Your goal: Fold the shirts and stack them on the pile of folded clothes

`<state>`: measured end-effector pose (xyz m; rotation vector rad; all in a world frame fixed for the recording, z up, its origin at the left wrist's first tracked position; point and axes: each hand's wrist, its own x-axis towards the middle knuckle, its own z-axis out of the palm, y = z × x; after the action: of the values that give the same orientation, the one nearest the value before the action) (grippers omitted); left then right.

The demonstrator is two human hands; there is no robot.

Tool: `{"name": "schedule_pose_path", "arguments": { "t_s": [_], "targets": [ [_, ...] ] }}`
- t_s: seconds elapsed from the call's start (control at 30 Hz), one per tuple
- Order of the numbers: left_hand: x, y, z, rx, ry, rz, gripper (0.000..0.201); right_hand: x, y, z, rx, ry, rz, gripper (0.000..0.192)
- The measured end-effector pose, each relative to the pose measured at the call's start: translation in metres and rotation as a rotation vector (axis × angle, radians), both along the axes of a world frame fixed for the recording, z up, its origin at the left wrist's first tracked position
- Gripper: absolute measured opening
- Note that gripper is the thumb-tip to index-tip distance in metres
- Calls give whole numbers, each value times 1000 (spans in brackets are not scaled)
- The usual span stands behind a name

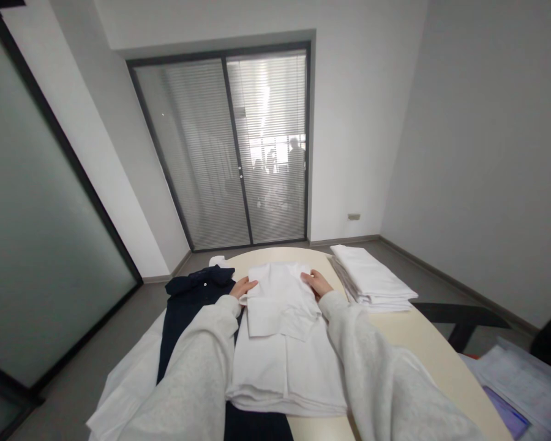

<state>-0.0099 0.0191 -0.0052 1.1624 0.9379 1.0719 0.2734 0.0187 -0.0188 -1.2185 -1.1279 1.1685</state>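
Both hands (pixel 280 285) press flat on white shirt (pixel 282 331).

Walls: plain white (pixel 487 122), bare on the right side, a small socket plate (pixel 354 216) low on the far wall
Door: dark-framed sliding glass door (pixel 229 147) straight ahead, its slatted blinds drawn, daylight glowing through the right panel
Beyond the glass: dim shapes of people (pixel 284 171), blurred by the slats
Left side: a big frosted glass partition (pixel 32 233) in a black frame
Floor: grey (pixel 87 367), with a grey skirting strip along the wall foot
Furniture: a cream oval table (pixel 422 343) running away from us, a dark chair (pixel 463 321) tucked in just beside its right edge
Light: soft, even, cool
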Motion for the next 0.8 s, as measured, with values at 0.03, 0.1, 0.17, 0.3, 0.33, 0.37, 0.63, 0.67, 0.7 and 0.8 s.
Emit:
{"name": "schedule_pose_path", "arguments": {
  "t_s": [0.03,0.1,0.17,0.3,0.33,0.37,0.63,0.67,0.7,0.8],
  "targets": [
    [-1,1,-1,8,25,-13,55,1,-1,-1,-14,-14,21,35],
    [-1,3,-5,34,53,-16,60,4,-1,-4,-34,-36,57,37],
    [1,5,-10,66,88,30,66,6,0,-5,-44,-55,86,38],
    [3,9,-17,120,206,139,73,11,2,-3,-57,-69,147,39],
    [2,9,-16,117,198,130,74,13,2,-1,-60,-70,164,40],
    [0,9,-14,103,172,100,75,15,1,2,-63,-70,179,40],
    [-7,-11,0,-48,-117,-261,72,25,-16,18,-126,-12,494,42],
    [-6,-15,-1,-80,-158,-302,72,24,-19,19,-159,-19,505,40],
    [-5,-18,-4,-115,-195,-338,72,22,-22,19,-187,-12,507,39],
    [-6,-20,-9,-200,-268,-381,69,20,-30,23,-242,65,452,36]
  ]
}}
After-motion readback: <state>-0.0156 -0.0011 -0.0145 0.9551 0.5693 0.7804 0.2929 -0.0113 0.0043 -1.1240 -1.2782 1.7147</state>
